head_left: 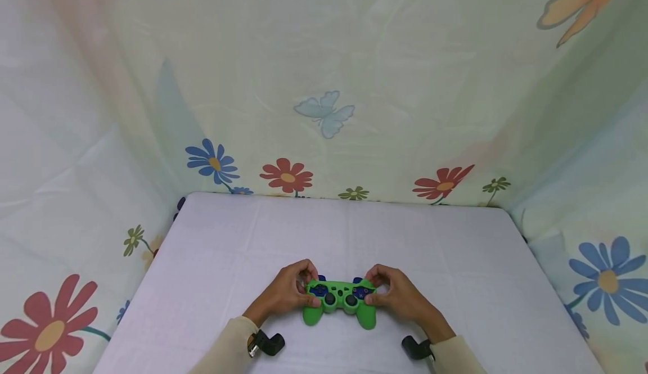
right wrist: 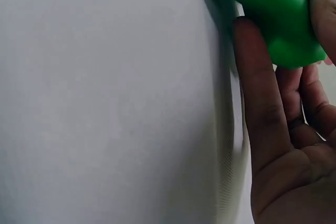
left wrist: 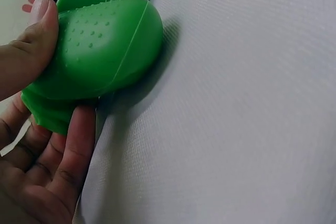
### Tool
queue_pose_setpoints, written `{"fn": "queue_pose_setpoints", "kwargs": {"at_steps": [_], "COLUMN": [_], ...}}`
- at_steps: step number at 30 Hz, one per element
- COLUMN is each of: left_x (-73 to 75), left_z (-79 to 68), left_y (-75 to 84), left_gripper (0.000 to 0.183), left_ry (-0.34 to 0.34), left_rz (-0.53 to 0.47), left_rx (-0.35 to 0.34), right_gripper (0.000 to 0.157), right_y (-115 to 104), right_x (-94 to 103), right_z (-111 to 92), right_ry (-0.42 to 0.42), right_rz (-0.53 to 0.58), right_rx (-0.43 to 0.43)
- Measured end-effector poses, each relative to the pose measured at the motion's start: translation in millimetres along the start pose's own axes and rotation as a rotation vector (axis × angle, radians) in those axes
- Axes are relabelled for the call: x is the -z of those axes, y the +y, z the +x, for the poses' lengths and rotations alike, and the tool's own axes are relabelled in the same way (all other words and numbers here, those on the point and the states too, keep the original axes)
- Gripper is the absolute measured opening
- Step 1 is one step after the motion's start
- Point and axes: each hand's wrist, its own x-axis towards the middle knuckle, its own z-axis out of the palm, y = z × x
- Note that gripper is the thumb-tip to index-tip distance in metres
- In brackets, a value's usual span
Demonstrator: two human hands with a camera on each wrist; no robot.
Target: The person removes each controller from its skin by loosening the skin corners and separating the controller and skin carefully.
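Note:
A game controller point(head_left: 340, 293) in a bright green, rubbery cover lies low over the white tabletop, its blue button areas and two dark thumbsticks facing up. Its two grips point toward the person. My left hand point(head_left: 293, 288) grips its left end, thumb on the face. In the left wrist view the dotted green grip point(left wrist: 110, 45) shows between the thumb point(left wrist: 44, 30) and the fingers beneath. My right hand point(head_left: 397, 292) pinches the right end the same way. The right wrist view shows the cover point(right wrist: 286, 17) between thumb and fingers, its face hidden there.
The white-covered table point(head_left: 349, 233) spreads around the hands. Behind it hangs a pale curtain point(head_left: 405, 81) printed with flowers and butterflies, with more of it on both sides. A black wrist camera point(head_left: 268, 343) sits at the left sleeve, another point(head_left: 416, 347) at the right.

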Motion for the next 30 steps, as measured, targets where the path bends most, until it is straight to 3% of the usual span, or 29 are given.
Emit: {"fn": "queue_pose_setpoints", "kwargs": {"at_steps": [9,14,30], "left_x": [0.1,0.3,-6.4], "left_z": [-0.7,-0.7,-9.7], "left_y": [1.9,1.5,4.0], "left_gripper": [0.043,0.039,0.032], "left_ry": [0.019,0.019,0.068], "left_rz": [0.051,0.077,0.109], "left_rx": [0.038,0.038,-0.030], "right_gripper": [0.033,0.031,0.019], "right_y": [0.6,0.8,-1.5], "right_x": [6.0,4.3,-22.6], "right_z": [3.5,2.8,-18.5], "right_ry": [-0.088,-0.084,0.165], "right_rz": [0.039,0.032,-0.107], "right_rx": [0.032,0.026,0.168]}}
